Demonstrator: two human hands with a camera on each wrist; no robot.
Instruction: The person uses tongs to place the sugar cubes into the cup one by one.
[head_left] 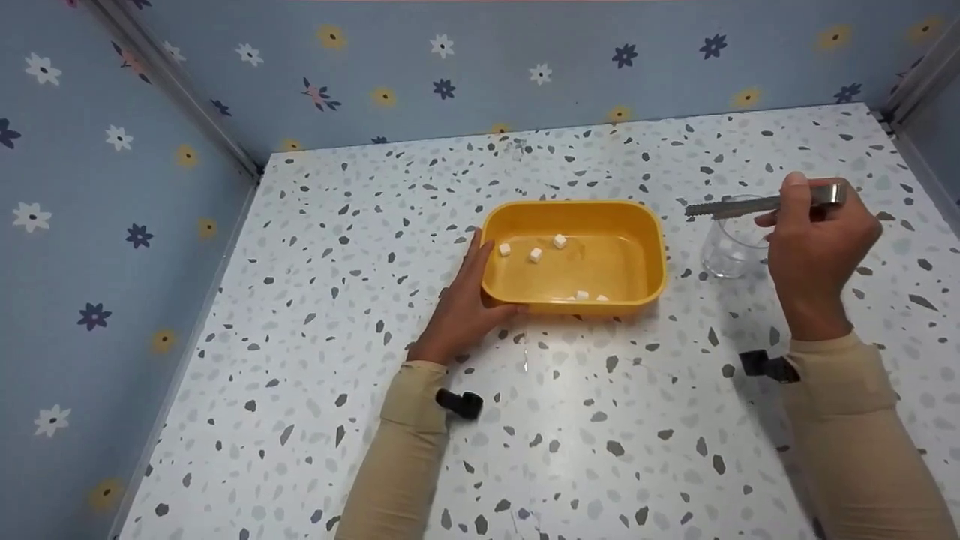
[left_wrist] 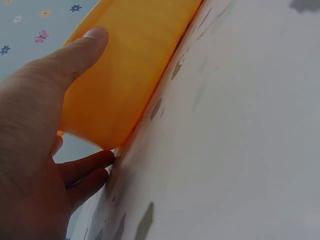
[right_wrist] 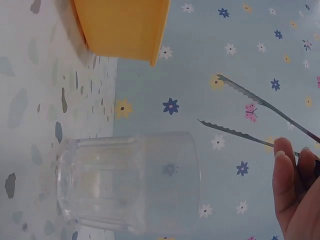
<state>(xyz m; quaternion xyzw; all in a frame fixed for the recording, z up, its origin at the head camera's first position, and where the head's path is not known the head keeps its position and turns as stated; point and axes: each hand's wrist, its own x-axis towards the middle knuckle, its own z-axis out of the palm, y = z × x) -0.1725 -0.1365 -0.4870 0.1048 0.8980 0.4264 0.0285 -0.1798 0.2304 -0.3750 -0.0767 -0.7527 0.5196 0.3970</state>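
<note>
A yellow rectangular tub (head_left: pixel 574 217) stands on the table with several small white cubes (head_left: pixel 559 241) scattered over its floor. My left hand (head_left: pixel 465 315) holds the tub at its near left corner; the left wrist view shows the thumb against the tub's long wall (left_wrist: pixel 125 75), fingertips low by its end. To the right, my right hand (head_left: pixel 821 240) grips metal tongs (head_left: pixel 733 206) above a clear glass (head_left: pixel 724 259). The tongs' toothed arms are spread, nothing between their tips in the right wrist view. Upright on the table, the glass (right_wrist: pixel 130 182) shows nothing inside.
The speckled white tabletop (head_left: pixel 300 360) runs up to a blue flowered wall panel (head_left: pixel 480 67) at the back. Another flowered panel (head_left: pixel 90 262) borders the left side. Black wrist mounts (head_left: pixel 461 403) sit on both sleeves.
</note>
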